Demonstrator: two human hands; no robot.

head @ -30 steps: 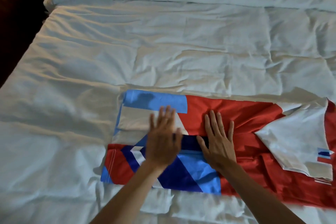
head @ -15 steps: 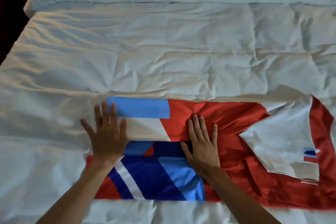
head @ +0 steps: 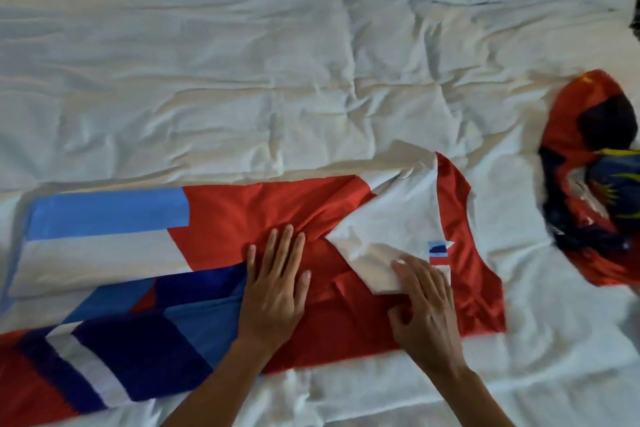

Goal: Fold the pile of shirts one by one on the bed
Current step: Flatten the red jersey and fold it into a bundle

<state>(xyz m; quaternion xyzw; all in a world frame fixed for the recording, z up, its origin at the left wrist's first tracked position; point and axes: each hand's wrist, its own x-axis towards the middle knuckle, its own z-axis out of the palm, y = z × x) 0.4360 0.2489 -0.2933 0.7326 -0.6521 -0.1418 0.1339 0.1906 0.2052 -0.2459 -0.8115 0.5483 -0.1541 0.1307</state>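
Rumpled white bedding [head: 242,80] covered the whole bed, its quilted seams and creases running across the frame, with a dark corner of the room showing at the upper right. No readable writing appeared anywhere; the only mark was a small blue, white and red striped emblem [head: 439,250] on the white sleeve [head: 391,222] of the shirt being folded. That shirt, a red jersey [head: 242,211] with light blue, white and navy panels at its left end, lay lengthwise across the near part of the bed, the sleeve folded inward over the red body. Well apart from it, at the right edge, sat a crumpled pile of shirts [head: 595,191] in red, navy and yellow, partly cut off by the frame. Nothing lay between the jersey and the pile but wrinkled bedding. The left hand [head: 273,288] lay flat on the red cloth, fingers straight and slightly spread, pressing the jersey down near its middle. The right hand [head: 426,305] rested on the lower edge of the folded sleeve, its fingers extended over the white fabric while the thumb curled beneath, apparently pinching the sleeve's corner
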